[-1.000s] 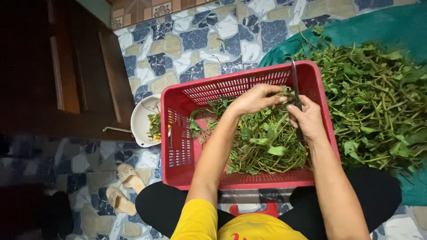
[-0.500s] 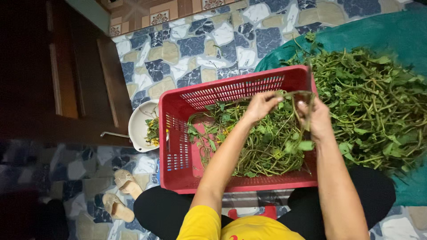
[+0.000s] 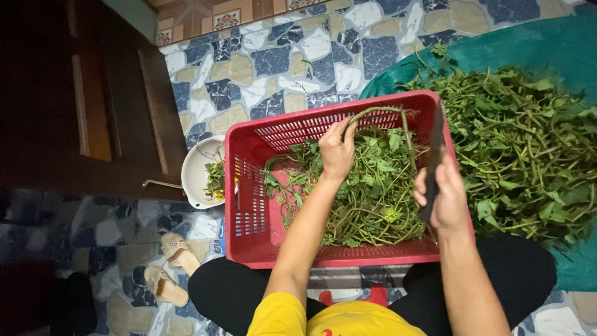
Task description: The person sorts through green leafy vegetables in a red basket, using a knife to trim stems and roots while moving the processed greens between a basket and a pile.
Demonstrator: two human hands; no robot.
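A red plastic basket (image 3: pixel 249 205) sits on the floor between my knees, partly filled with cut green stems and leaves (image 3: pixel 367 199). My left hand (image 3: pixel 337 149) is over the basket and pinches a long curved green stem (image 3: pixel 388 115) that arches above the greens. My right hand (image 3: pixel 440 196) hovers at the basket's right rim, gripping a dark knife (image 3: pixel 436 152) with its blade pointing away from me. The two hands are apart.
A large heap of leafy green stems (image 3: pixel 528 143) lies on a teal sheet (image 3: pixel 547 43) to the right. A white bowl (image 3: pixel 198 171) with scraps stands left of the basket. Sandals (image 3: pixel 168 267) lie at lower left, beside a dark wooden door (image 3: pixel 81 106).
My hands were together at the basket's far edge. They have separated: the left now lifts a stem, the right has drawn back to the right with the knife.
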